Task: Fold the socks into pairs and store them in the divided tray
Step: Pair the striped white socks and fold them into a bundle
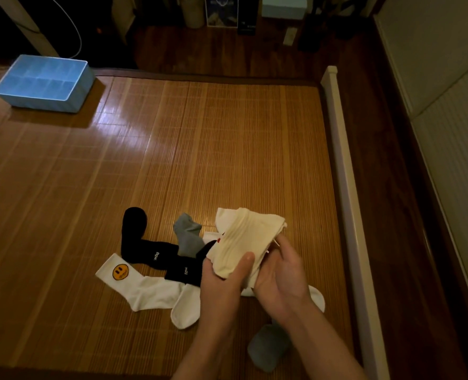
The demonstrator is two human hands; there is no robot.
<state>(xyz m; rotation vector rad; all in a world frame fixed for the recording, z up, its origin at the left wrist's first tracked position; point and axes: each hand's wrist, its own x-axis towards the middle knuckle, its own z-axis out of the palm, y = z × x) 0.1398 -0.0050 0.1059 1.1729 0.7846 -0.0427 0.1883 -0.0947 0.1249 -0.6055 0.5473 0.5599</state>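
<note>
Blue tray point(46, 104) sits far left on the mat point(199, 146), well apart from the socks; looks unfilled. White smiley sock point(134, 286), black socks point(156, 253) and grey sock point(189, 237) lie heaped mid-mat, unpaired. Left hand point(221, 283) grips the cream socks point(243, 239), thumb on top. Right hand point(282, 275) curls round their edge, probably aligning the pair to fold.

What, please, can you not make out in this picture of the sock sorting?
- Head view: how many socks are in the cream bundle; its layers overlap, and the left hand and right hand cover its lower end.
- Head view: the red mark on that bundle; too small to read.
- Head view: the grey sock near the bottom edge; the right forearm covers part.
- Head view: what the blue tray holds; far off and glary.
</note>
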